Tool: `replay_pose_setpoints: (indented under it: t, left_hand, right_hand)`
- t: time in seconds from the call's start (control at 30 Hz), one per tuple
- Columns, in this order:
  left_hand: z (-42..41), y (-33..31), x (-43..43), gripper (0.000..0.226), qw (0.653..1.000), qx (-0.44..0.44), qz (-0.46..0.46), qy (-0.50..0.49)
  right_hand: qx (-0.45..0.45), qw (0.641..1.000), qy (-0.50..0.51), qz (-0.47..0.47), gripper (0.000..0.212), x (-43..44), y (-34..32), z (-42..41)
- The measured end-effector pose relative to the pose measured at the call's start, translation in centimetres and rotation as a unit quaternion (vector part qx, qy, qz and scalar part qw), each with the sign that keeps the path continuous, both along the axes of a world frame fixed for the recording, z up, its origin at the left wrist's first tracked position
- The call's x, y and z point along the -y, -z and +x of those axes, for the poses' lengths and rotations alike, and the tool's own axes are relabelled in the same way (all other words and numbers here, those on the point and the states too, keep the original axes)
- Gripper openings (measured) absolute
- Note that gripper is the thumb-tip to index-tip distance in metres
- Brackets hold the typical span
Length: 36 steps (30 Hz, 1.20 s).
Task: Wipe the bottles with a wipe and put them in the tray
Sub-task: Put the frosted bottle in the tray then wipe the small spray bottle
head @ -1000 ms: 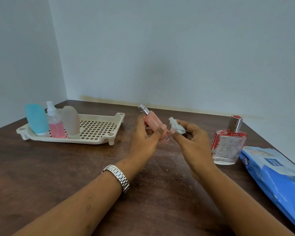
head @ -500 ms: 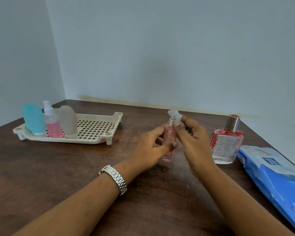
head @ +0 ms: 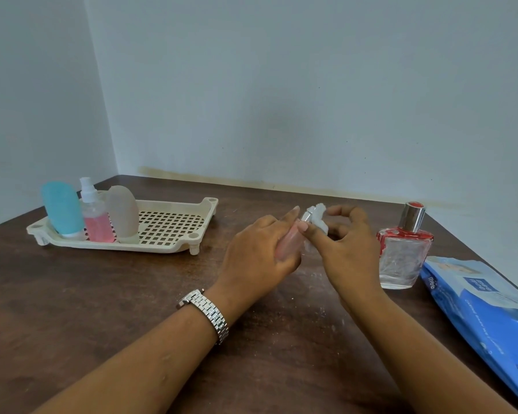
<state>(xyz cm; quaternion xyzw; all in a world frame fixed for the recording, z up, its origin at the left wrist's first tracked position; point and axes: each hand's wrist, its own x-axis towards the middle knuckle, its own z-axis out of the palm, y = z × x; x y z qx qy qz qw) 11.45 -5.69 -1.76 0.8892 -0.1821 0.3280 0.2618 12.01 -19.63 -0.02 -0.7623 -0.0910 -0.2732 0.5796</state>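
The left hand (head: 256,253) is gripping the pink spray bottle (head: 287,244) above the tabletop's middle while the right hand (head: 352,253) is pinching a wipe (head: 318,220) onto its nozzle; wiping is proceeding, likely calling next for a carry to the far-left tray (head: 174,250).

**Three in the tray, one in our hands**

On the table (head: 102,294), the tray (head: 174,249) sits far left. A squeeze bottle (head: 63,209), a spray bottle (head: 96,216) and a second squeeze bottle (head: 122,215) stand in a row at its left end. At centre our left hand (head: 254,258) holds the slim bottle (head: 289,242). Just right of it, our right hand (head: 347,252) pinches the wipe (head: 317,218) at the bottle's top. The perfume bottle (head: 402,255) stands right of our hands, and the wipes pack (head: 485,312) lies beyond it, nearer us.
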Motion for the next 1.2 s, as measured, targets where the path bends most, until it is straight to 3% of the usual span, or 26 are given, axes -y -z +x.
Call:
replay_pose_setpoints:
  t: [0.17,0.37,0.57,0.7,0.8,0.97,1.2]
  left_hand:
    - [-0.1,-0.1,0.1,0.064,1.000,0.001,0.004,-0.009]
    - [-0.3,-0.6,0.2,0.049,0.999,0.015,0.021,-0.020]
    - [0.0,-0.3,0.1,0.037,0.994,0.068,0.078,-0.020]
    - [0.2,-0.2,0.2,0.039,0.987,0.102,0.120,-0.023]
    - [0.0,-0.2,0.4,0.034,0.977,0.140,0.160,-0.013]
    - [-0.2,-0.1,0.8,0.032,0.967,0.156,0.202,0.005]
    - [-0.2,-0.7,0.3,0.037,0.957,0.160,0.243,0.005]
  right_hand:
    - [0.060,0.994,0.017,-0.089,0.011,0.0,0.0,-0.2]
    - [0.119,0.974,0.023,-0.194,0.018,0.1,0.0,0.0]
    - [0.160,0.932,0.023,-0.324,0.020,-0.1,-0.1,0.1]
    - [0.247,0.874,0.086,-0.410,0.019,0.4,-0.1,0.4]
    - [0.182,0.860,0.134,-0.458,0.039,1.1,-0.2,0.7]
    - [0.118,0.867,0.117,-0.470,0.061,2.0,-0.1,1.3]
    - [0.050,0.888,0.106,-0.444,0.052,2.0,-0.5,1.0]
